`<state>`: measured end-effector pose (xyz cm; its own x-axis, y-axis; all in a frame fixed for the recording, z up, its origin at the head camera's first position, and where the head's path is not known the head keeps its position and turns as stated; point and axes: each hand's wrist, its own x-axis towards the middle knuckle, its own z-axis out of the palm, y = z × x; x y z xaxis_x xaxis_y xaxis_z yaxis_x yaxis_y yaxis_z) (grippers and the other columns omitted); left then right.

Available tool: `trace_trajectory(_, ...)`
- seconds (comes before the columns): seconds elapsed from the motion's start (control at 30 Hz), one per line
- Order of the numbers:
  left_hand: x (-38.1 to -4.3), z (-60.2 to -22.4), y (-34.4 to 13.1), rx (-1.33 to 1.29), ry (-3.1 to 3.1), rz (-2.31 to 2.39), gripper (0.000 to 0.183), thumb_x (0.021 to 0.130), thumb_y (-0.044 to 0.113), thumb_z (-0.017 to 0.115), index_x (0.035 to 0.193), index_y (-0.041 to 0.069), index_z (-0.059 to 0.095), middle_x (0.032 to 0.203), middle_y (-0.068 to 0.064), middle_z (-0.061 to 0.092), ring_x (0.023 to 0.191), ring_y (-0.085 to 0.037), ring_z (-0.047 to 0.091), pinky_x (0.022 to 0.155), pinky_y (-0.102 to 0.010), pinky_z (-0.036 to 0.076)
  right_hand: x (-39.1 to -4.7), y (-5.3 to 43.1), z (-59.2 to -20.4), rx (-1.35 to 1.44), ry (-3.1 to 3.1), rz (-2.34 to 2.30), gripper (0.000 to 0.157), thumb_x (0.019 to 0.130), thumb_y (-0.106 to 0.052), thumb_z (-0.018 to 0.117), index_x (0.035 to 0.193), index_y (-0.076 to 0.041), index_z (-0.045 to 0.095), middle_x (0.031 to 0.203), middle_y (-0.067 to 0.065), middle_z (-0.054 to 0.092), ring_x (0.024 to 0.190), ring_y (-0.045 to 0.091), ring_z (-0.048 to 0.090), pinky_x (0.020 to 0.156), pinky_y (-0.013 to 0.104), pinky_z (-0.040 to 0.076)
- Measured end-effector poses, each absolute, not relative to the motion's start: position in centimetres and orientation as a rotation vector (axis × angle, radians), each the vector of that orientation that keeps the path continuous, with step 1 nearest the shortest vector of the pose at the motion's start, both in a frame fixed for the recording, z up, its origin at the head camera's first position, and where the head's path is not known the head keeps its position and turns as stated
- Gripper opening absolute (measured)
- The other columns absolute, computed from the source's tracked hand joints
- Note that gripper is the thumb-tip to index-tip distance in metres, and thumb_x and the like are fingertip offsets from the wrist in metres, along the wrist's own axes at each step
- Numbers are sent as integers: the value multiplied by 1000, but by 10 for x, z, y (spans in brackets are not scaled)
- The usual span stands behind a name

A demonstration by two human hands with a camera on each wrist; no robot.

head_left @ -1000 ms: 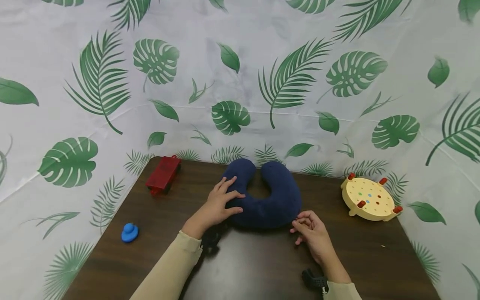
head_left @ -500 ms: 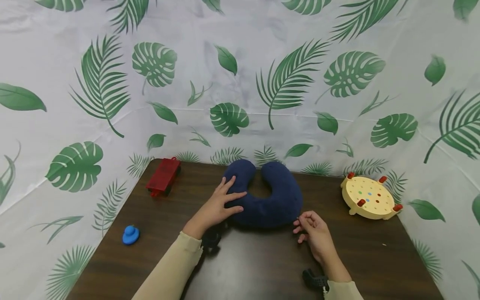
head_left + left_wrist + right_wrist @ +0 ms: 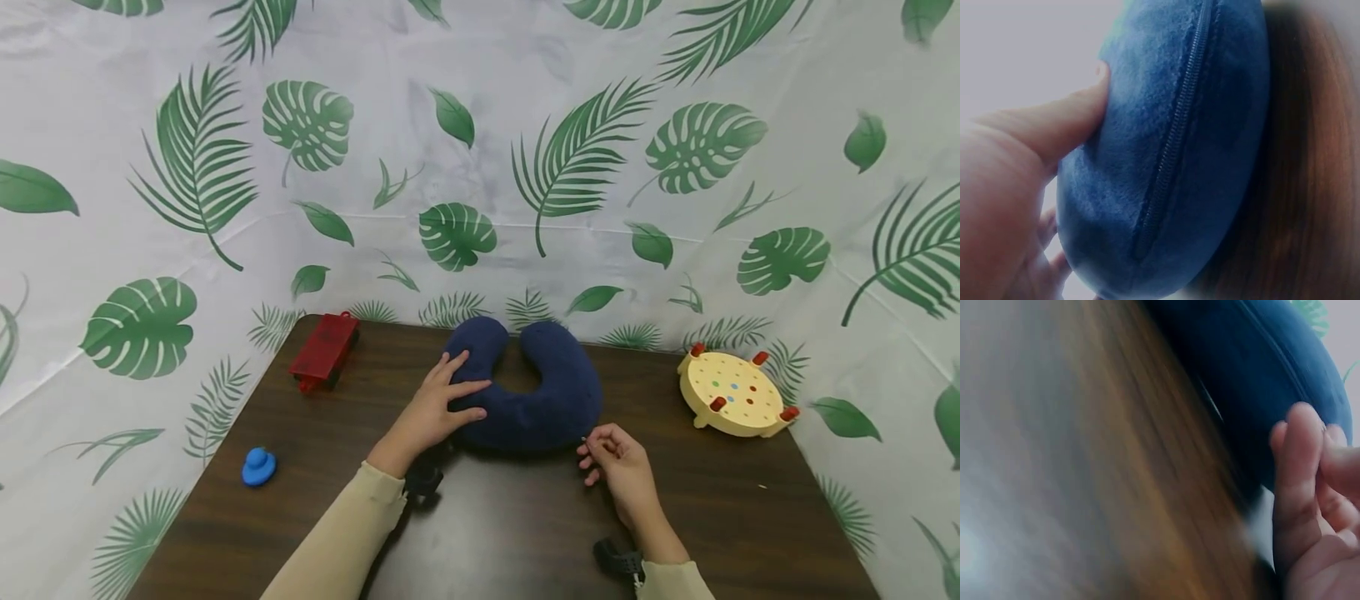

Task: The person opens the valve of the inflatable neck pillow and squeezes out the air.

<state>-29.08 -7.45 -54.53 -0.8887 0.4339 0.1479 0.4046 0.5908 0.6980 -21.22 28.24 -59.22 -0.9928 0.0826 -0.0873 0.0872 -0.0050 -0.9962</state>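
Observation:
A dark blue U-shaped neck pillow (image 3: 551, 412) lies on the table, its two ends toward the wall. My left hand (image 3: 427, 412) rests on its left side with fingers spread; in the left wrist view the thumb (image 3: 1082, 115) presses the plush beside a zipper (image 3: 1175, 131) whose teeth are meshed. At the pillow's near right curve, my right hand (image 3: 628, 468) pinches a tiny zipper pull (image 3: 1323, 427) between thumb and forefinger, mostly hidden by the fingertips. In the right wrist view the zipper line runs along the pillow's side to those fingertips.
On the dark wooden table (image 3: 495, 533), a red box-like object (image 3: 324, 350) stands back left, with a small blue toy (image 3: 258, 467) nearer. A round yellow pegged toy (image 3: 735, 393) with red-tipped legs sits at the right. Behind hangs a leaf-print cloth (image 3: 360, 250).
My right hand shifted slightly right along the pillow's edge, then back left, still pinching. The left hand and the pillow stay in place.

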Motion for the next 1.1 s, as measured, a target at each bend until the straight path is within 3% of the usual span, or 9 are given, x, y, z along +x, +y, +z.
trace_trajectory(0.2, -293, -546, -71, 737, 2788, 1207, 52, 99, 47, 79, 149, 36, 68, 183, 1, 24, 172, -36, 7, 129, -75, 22, -207, 269, -590, 240, 2240, -2265, 17, 107, -8, 68, 112, 7, 63, 92, 8, 78, 70, 16, 71, 55, 34, 61)
trace_trajectory(0.43, -294, -547, -66, 705, 2796, 1241, 51, 98, 47, 80, 148, 38, 70, 183, 2, 25, 170, -41, 11, 126, -78, 20, -199, 248, -590, 295, 2191, -2374, 27, 102, -14, 78, 113, 9, 67, 95, 9, 82, 66, 14, 72, 53, 32, 61)
trace_trajectory(0.63, -294, -550, -65, 667, 2751, 1299, 52, 98, 49, 80, 148, 40, 68, 183, 7, 23, 169, -39, 11, 123, -73, 20, -195, 227, -591, 340, 2154, -2415, 32, 97, -12, 83, 113, 14, 72, 97, 16, 83, 66, 17, 74, 55, 32, 62)
trace_trajectory(0.9, -296, -547, -74, 666, 2645, 1358, 42, 107, 36, 70, 149, 36, 68, 184, 5, 20, 167, -42, 8, 121, -77, 13, -188, 191, -595, 307, 2117, -2513, 26, 96, -7, 83, 108, 14, 74, 98, 23, 82, 65, 19, 76, 53, 34, 62)
trace_trajectory(1.1, -297, -548, -76, 666, 2651, 1355, 44, 107, 37, 71, 150, 35, 68, 183, 4, 22, 167, -43, 10, 120, -77, 15, -185, 159, -596, 346, 2086, -2588, 20, 95, -1, 82, 106, 14, 75, 97, 28, 80, 64, 17, 77, 53, 34, 63)
